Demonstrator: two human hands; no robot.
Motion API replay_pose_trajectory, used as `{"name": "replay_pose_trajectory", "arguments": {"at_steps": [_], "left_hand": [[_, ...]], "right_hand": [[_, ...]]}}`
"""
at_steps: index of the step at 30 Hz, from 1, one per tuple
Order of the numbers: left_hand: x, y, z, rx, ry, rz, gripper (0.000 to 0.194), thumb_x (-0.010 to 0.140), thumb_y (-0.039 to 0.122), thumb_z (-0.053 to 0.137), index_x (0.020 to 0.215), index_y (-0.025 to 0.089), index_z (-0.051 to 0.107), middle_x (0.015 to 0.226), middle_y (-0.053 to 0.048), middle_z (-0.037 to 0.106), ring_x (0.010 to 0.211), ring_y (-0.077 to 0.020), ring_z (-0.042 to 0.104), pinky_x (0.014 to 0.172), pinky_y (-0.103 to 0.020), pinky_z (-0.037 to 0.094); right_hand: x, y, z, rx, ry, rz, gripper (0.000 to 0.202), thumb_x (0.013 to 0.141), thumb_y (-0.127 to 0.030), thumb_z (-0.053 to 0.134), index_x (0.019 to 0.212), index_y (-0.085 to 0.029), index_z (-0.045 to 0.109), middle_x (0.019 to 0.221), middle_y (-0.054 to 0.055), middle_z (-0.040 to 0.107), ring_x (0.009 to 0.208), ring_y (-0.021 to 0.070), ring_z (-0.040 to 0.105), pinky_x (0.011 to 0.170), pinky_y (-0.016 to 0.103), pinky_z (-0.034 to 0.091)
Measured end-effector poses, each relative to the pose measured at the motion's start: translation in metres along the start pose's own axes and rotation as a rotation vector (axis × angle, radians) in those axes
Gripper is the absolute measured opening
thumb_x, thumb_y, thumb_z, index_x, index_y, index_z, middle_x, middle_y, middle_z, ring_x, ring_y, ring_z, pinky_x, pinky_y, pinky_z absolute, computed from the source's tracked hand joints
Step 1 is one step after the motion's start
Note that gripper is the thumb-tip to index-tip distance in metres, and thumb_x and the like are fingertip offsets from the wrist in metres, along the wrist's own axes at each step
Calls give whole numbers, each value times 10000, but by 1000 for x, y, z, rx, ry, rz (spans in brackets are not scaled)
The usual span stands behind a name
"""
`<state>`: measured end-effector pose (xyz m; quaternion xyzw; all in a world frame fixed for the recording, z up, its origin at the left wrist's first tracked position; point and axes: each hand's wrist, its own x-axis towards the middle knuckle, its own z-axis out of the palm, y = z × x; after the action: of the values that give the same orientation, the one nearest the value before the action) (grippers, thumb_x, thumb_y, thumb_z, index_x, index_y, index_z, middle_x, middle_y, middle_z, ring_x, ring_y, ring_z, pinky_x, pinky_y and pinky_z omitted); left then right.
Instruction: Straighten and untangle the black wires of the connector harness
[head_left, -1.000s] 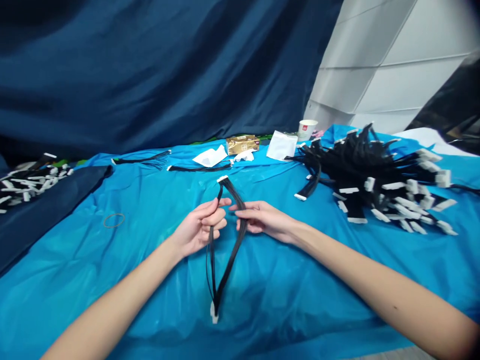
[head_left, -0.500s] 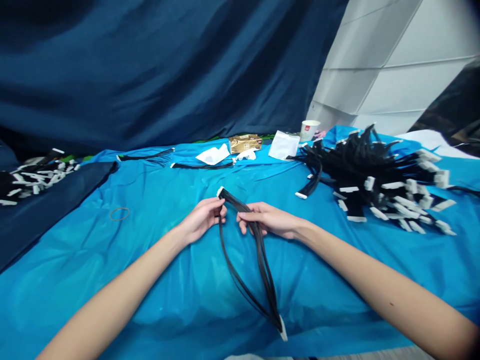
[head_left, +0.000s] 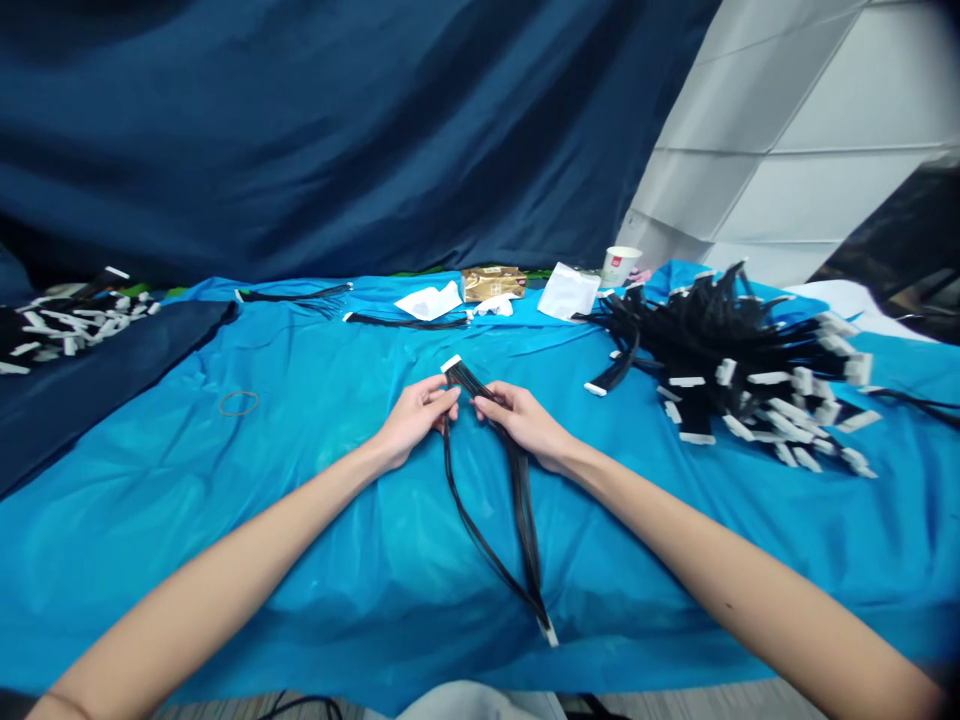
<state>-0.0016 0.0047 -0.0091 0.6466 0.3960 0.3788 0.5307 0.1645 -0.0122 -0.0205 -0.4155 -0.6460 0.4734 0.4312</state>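
A black wire harness [head_left: 525,520] with a white connector at each end hangs between my hands over the blue cloth. Its upper connector [head_left: 451,364] sits just above my fingertips; the lower connector [head_left: 550,632] dangles near the table's front edge. My left hand [head_left: 418,420] pinches a few strands just below the upper connector, and these bow out apart from the rest. Closed around the thicker bunch of wires is my right hand [head_left: 521,422], thumb on top, close to the left fingertips.
A large heap of similar harnesses [head_left: 735,340] lies at right, another pile [head_left: 71,325] at far left on dark cloth. Two harnesses [head_left: 405,321] lie at the back near a tissue pack [head_left: 493,284], white papers [head_left: 568,292] and a paper cup [head_left: 621,265]. A rubber band [head_left: 238,404] rests at left.
My right hand has moved up the wires toward the upper connector, nearer my left hand. The lower connector has shifted slightly up and left. The view has tilted a little.
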Motion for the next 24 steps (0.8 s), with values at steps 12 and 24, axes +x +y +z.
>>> {"name": "replay_pose_trajectory", "arguments": {"at_steps": [12, 24], "left_hand": [[-1, -1, 5, 11, 140, 72, 250, 761, 403, 544, 752, 153, 538, 564, 44, 439, 405, -42, 403, 363, -173, 287], [-4, 16, 0, -321, -151, -203, 123, 752, 234, 578, 782, 137, 509, 636, 33, 444, 467, -35, 431, 405, -144, 395]], "right_hand": [[-1, -1, -4, 214, -26, 81, 235, 737, -363, 599, 692, -151, 508, 607, -49, 449, 522, 47, 399, 473, 181, 290], [-11, -21, -2, 451, -84, 274, 118, 783, -235, 557, 731, -140, 510, 570, -37, 504, 384, 21, 438, 277, 112, 272]]}}
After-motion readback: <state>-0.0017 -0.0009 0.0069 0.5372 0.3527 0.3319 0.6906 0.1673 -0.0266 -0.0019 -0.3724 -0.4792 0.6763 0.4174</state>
